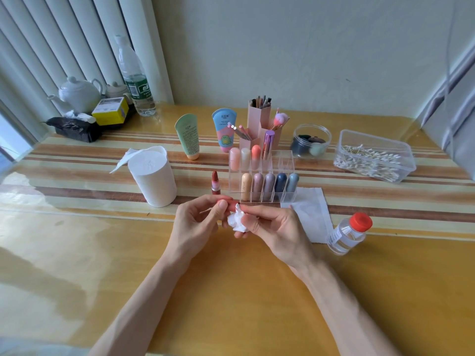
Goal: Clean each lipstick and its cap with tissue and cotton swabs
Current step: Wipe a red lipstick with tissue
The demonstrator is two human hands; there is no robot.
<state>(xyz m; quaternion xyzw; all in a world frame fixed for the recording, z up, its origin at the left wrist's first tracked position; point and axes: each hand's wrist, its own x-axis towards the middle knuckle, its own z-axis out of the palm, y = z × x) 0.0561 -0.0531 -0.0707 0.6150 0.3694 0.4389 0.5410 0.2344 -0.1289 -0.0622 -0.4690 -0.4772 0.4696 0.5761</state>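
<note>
Left hand [198, 222] with fingers curled round a coral cap [227, 202], held level just above the table [231, 291]; right hand [272, 227] pinching a crumpled tissue [237, 223] against the cap's end. The uncapped lipstick [215, 181] stands upright on the table, between the tissue roll [154, 176] and the clear organizer [287, 163], just beyond the hands.

You face a glossy yellow table [244, 291] with brown stripes, pale-green wall [308, 47] beyond its far edge, white vertical slats [64, 42] past its far-left corner, daylight glare along its left edge.
</note>
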